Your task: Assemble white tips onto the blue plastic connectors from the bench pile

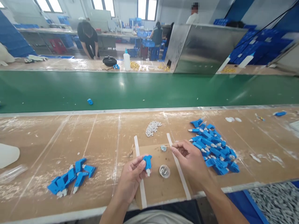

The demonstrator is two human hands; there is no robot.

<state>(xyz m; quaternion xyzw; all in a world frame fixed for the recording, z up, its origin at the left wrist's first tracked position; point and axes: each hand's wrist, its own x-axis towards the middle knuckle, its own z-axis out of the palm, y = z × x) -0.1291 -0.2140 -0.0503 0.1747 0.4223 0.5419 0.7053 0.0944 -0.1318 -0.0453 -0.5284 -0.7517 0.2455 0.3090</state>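
Note:
My left hand (133, 175) is closed on a blue plastic part (147, 162) with a whitish tip pointing down. In my right hand (190, 157) a thin stick (168, 146) is pinched between thumb and fingers. Its far end meets a small light-blue blob (163, 148) on the cardboard sheet (153, 189); whether it touches is too small to tell. A small round clear cup (164, 171) sits on the cardboard between my hands. Beyond it lies a cluster of small grey-white pieces (153, 128). To the right of my right hand is a large pile of similar blue parts (213, 146).
A smaller group of blue parts (71, 175) lies at the left. Past the worktable (102, 140) runs a green conveyor belt (130, 90) carrying one blue part (90, 101). A blue bin (251, 203) of grey pieces stands at lower right. Several people are in the background.

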